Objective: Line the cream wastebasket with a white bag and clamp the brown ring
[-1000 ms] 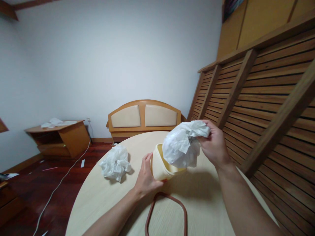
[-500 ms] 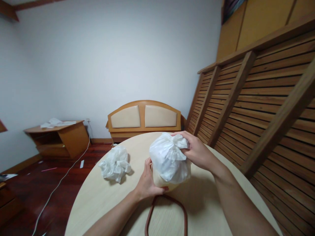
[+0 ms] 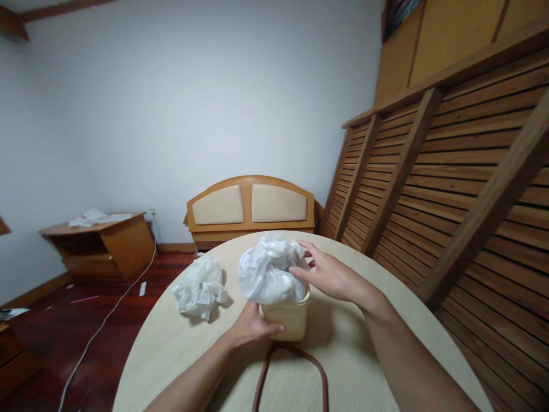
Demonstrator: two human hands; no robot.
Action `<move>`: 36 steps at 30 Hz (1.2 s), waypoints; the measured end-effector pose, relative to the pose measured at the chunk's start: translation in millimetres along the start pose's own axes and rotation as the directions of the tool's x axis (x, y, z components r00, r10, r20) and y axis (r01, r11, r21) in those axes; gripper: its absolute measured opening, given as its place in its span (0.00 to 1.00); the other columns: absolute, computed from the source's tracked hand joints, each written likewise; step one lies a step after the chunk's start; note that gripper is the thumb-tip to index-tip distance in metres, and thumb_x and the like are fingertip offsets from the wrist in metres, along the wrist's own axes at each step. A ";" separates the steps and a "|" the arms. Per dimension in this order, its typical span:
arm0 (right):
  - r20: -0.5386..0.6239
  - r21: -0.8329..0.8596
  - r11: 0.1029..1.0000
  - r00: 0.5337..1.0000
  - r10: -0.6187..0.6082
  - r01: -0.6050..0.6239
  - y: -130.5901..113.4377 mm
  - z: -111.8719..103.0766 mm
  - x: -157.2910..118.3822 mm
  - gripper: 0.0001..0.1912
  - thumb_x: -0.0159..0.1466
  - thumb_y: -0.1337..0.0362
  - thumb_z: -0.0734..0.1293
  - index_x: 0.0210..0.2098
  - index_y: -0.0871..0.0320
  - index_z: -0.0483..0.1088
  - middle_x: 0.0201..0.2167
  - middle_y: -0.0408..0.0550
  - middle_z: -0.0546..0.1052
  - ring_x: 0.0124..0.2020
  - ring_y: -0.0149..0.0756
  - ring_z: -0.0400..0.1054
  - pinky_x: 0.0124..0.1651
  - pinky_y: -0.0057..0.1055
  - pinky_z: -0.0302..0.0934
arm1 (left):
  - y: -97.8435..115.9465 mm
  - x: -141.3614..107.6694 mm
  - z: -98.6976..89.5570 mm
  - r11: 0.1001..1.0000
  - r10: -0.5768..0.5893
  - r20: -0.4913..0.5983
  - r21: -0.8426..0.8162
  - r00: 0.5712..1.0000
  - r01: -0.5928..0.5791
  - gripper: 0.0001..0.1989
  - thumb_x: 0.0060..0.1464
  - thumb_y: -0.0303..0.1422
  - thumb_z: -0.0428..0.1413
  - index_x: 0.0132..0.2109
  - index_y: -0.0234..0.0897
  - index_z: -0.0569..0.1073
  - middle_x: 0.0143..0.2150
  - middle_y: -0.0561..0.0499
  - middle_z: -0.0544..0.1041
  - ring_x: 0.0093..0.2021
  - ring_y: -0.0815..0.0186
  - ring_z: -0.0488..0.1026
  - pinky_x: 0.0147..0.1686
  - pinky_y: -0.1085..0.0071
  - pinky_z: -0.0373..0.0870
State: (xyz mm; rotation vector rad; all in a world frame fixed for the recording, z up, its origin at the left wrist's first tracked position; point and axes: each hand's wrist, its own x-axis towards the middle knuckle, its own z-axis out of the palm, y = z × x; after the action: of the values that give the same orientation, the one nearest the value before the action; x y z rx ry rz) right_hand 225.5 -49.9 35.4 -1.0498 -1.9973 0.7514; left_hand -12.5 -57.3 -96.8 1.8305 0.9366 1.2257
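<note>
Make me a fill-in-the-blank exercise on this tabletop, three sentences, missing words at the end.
The left hand steadies the cream container, and the other hand, the ____ one, touches the bulging white bag.
From the person's viewpoint, the separate crumpled bag lies to the ____ of the container.
On the table, the loop nearest the person is coloured ____.

Missing words: right; left; brown.

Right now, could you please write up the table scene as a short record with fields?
left hand: grips the side of the tub
right hand: fingers against the white bag
white bag: bulges above the tub's rim
tub: upright on the table
crumpled plastic: on the table, left of the tub
brown loop: on the table, nearer the wearer than the tub
</note>
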 end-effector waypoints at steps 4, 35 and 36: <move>-0.018 -0.006 1.000 1.000 -0.011 0.011 2.1 4.0 1.2 0.29 0.63 0.55 0.72 0.62 0.52 0.66 0.52 0.52 0.79 0.48 0.47 0.76 0.51 0.41 0.69 | 7.7 0.3 -8.8 0.998 0.006 -0.138 -0.066 0.990 -0.015 0.52 0.42 0.66 0.59 0.65 0.36 0.65 0.57 0.36 0.76 0.63 0.38 0.66 0.61 0.42 0.65; 0.138 0.423 0.906 0.990 -0.037 -0.025 -15.1 -6.9 2.6 0.45 0.48 0.62 0.81 0.62 0.53 0.62 0.63 0.53 0.70 0.58 0.46 0.71 0.60 0.41 0.67 | 44.4 5.2 -11.0 0.978 0.181 -0.318 0.155 0.931 -0.137 0.32 0.56 0.45 0.61 0.62 0.40 0.58 0.58 0.42 0.68 0.60 0.52 0.69 0.61 0.57 0.65; 0.149 0.431 0.901 0.988 -0.027 -0.040 -15.6 -7.4 2.4 0.45 0.47 0.63 0.81 0.61 0.54 0.63 0.63 0.54 0.70 0.58 0.47 0.70 0.59 0.41 0.67 | 46.7 5.2 -10.9 0.980 0.176 -0.305 0.147 0.936 -0.136 0.34 0.56 0.45 0.61 0.63 0.39 0.56 0.59 0.41 0.68 0.60 0.52 0.69 0.62 0.56 0.65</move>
State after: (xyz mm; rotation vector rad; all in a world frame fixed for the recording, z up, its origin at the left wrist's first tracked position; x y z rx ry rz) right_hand 224.1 -54.4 52.2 -0.7511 -1.8260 1.2444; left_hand -13.3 -72.8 -51.2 1.8663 1.0773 1.6297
